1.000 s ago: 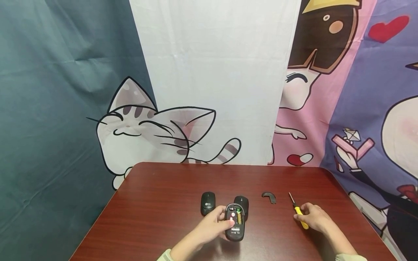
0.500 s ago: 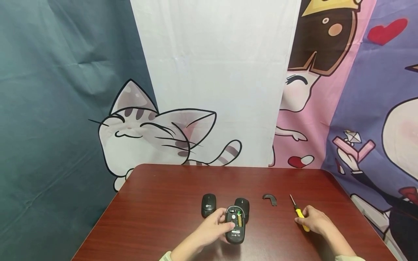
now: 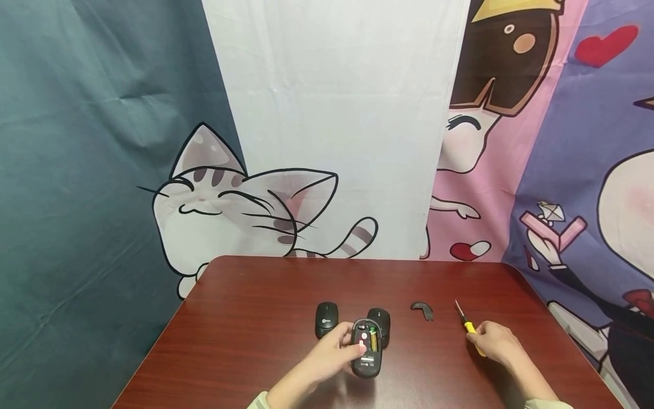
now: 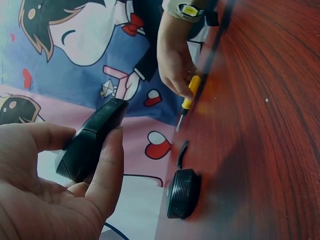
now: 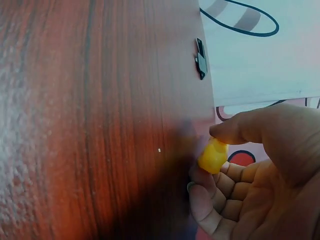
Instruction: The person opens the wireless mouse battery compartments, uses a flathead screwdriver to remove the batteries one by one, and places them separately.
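Left hand (image 3: 331, 353) held a mouse (image 3: 369, 360), seemingly to bare its battery (image 3: 373, 339); right hand (image 3: 497, 342), at its three o'clock, pinched a screwdriver (image 3: 468, 326).

A cartoon-printed cloth (image 3: 337, 113) hung behind a red-brown table (image 3: 245, 307).
Wood grain (image 3: 219, 358) ran below the fingers (image 3: 339, 331); beyond them, a printed cat (image 3: 199, 238) smiled.
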Motion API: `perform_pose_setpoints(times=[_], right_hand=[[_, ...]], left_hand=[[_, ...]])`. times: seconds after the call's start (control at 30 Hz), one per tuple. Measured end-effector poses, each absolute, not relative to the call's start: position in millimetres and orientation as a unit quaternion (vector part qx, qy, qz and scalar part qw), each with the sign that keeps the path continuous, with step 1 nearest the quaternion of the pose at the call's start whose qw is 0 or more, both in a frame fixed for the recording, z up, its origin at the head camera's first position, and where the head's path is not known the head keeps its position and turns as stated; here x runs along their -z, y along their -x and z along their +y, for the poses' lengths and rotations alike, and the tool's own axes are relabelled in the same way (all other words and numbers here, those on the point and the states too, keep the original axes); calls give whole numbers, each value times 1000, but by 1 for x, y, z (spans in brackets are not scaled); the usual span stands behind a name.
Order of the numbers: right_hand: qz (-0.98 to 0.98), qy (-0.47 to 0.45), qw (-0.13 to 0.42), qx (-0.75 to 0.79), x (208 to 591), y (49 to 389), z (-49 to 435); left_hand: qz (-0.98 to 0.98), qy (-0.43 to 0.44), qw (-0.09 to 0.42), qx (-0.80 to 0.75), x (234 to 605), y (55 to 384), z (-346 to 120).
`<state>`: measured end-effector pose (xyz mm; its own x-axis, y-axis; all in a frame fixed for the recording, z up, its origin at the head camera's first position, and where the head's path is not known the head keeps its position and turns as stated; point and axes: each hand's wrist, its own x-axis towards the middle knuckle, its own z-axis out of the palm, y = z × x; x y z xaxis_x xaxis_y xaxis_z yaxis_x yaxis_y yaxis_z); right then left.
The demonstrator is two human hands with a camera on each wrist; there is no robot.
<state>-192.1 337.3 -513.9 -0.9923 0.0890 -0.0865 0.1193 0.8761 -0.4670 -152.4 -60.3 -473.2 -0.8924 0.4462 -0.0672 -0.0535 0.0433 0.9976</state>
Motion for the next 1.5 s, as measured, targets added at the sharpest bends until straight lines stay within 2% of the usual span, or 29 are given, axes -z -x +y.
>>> perform_pose_setpoints(times=[0.23, 0.5, 0.77, 1.13, 1.5], right_hand=[[963, -70, -3, 262, 502, 191, 337], [954, -89, -87, 273, 481, 185, 331], [948, -90, -116, 281, 463, 177, 323], [937, -77, -183, 288, 437, 167, 308], [924, -56, -226, 303, 429, 158, 298]], left_hand=[[708, -139, 183, -668, 473, 152, -62], [714, -132, 181, -664, 474, 152, -64], [722, -126, 179, -656, 474, 153, -65], [720, -140, 165, -659, 472, 157, -68], [704, -142, 176, -673, 473, 157, -68]])
